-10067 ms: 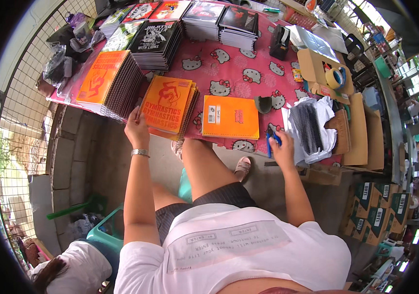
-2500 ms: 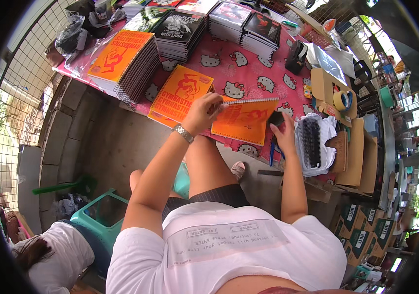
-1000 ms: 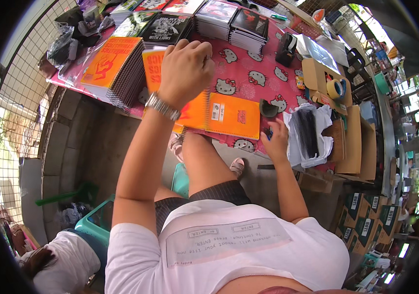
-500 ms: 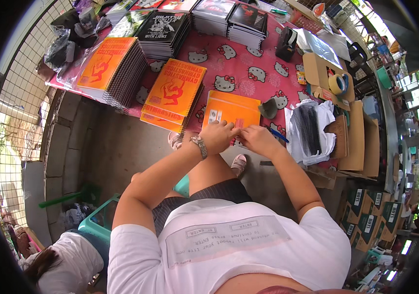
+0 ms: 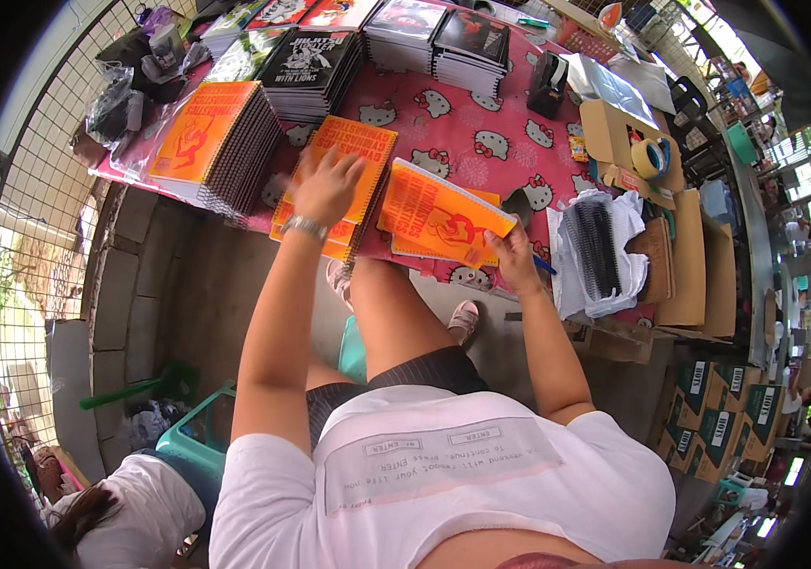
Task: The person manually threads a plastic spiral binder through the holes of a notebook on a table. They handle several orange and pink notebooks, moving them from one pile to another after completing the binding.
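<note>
An orange spiral notebook point(image 5: 438, 216) is raised and tilted, its printed cover facing up. My right hand point(image 5: 516, 258) is closed on its right-hand corner. Under it, part of another orange cover point(image 5: 407, 248) shows on the table. My left hand point(image 5: 326, 188) is over a small stack of orange notebooks point(image 5: 360, 142), slightly blurred, fingers spread; whether it touches the top cover I cannot tell. A taller stack of orange notebooks point(image 5: 204, 133) stands farther left. Close to my right hand lie a blue pen point(image 5: 543, 265) and a dark grey piece point(image 5: 519, 202), partly hidden.
The table has a pink patterned cloth point(image 5: 424, 123). Stacks of black and other notebooks point(image 5: 310, 66) line its far side. At right are black spiral coils point(image 5: 598, 248) in white wrapping, a cardboard box with tape rolls point(image 5: 650, 159) and a black tape dispenser point(image 5: 549, 83). A person point(image 5: 135, 507) is at lower left.
Both hands were together at the near edge of a flat orange notebook. Now my right hand holds a notebook raised with its cover showing, and my left hand has moved left over the small stack.
</note>
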Available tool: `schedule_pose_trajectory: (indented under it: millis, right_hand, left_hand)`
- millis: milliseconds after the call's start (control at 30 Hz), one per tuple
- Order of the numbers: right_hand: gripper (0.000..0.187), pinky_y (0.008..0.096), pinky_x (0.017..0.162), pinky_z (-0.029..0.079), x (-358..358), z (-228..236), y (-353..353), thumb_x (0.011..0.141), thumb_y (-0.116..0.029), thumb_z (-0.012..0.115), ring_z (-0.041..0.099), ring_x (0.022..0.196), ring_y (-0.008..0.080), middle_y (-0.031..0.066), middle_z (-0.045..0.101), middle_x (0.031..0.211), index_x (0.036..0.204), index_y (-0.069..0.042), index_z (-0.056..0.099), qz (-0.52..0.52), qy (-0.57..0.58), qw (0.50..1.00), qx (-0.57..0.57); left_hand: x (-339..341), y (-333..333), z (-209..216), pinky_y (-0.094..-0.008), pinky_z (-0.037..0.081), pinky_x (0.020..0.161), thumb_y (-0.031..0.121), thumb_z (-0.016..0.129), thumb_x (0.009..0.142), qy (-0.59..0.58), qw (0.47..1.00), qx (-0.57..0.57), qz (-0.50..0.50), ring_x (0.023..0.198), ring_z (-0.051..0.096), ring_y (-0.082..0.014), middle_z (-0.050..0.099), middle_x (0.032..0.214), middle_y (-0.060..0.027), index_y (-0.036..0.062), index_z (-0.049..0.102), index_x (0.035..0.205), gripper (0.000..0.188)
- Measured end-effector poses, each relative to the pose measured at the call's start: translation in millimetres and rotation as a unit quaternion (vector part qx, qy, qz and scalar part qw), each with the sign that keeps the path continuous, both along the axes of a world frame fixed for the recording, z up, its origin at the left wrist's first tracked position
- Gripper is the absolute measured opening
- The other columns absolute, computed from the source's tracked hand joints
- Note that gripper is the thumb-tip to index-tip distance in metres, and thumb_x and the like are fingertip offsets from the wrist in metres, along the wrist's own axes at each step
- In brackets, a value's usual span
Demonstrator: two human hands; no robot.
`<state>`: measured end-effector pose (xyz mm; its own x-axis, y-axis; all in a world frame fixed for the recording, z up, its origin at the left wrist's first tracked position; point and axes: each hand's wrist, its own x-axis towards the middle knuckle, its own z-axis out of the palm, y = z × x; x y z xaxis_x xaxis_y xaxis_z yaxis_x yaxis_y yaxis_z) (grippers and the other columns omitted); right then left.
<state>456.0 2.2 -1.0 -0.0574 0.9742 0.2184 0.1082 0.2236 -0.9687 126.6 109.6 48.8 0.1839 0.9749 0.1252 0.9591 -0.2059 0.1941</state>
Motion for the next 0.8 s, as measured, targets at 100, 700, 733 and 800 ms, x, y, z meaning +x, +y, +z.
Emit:
schedule_pose_trajectory:
  millis: [100, 700, 733, 800]
  right_hand:
    - [0.016, 0.0240, 0.086, 0.042, -9.0, -0.3, -3.4, 0.103, -0.018, 0.058, 0.049, 0.091, 0.0075, -0.0028, 0.052, 0.097, 0.113, -0.008, 0.050, -0.022, -0.045, 0.998, 0.046]
    - [0.052, 0.0310, 0.102, 0.045, -31.5, -33.8, -5.1, 0.089, -0.002, 0.071, 0.058, 0.116, 0.0156, 0.0091, 0.062, 0.125, 0.135, -0.001, 0.047, -0.097, 0.070, 0.992, -0.040]
    - [0.048, 0.0305, 0.099, 0.047, -27.8, -35.0, -6.3, 0.088, -0.001, 0.071, 0.060, 0.114, 0.0159, 0.0085, 0.064, 0.123, 0.132, -0.001, 0.050, -0.089, 0.065, 0.993, -0.039]
    - [0.047, 0.0309, 0.096, 0.049, -21.3, -42.3, -9.2, 0.088, -0.002, 0.071, 0.062, 0.111, 0.0161, 0.0082, 0.065, 0.121, 0.131, -0.001, 0.051, -0.115, 0.049, 0.992, -0.016]
  left_hand:
    - [-44.2, -52.0, -41.2, -0.0775, 0.013, 0.108, 0.049, 0.043, 0.101, -0.016, 0.995, -0.055, 0.080, 0.151, 0.020, -0.0403, 0.039, 0.158, -0.0023, 0.0326, 0.053, 0.142, 0.046]
    - [89.7, -61.7, -85.2, -0.0342, 0.042, 0.104, -0.004, 0.059, 0.089, -0.684, 0.723, -0.093, -0.014, 0.123, 0.051, -0.0264, 0.047, 0.138, -0.0190, 0.0016, 0.037, 0.145, 0.060]
    - [100.0, -65.9, -74.8, -0.0388, 0.036, 0.110, -0.001, 0.061, 0.089, -0.599, 0.800, 0.023, 0.028, 0.129, 0.047, -0.0310, 0.045, 0.141, -0.0206, 0.0010, 0.035, 0.147, 0.063]
    - [130.7, -77.9, -29.4, -0.0533, 0.018, 0.121, 0.012, 0.066, 0.091, -0.442, 0.863, 0.236, 0.068, 0.143, 0.031, -0.0416, 0.040, 0.148, -0.0217, 0.0025, 0.033, 0.150, 0.069]
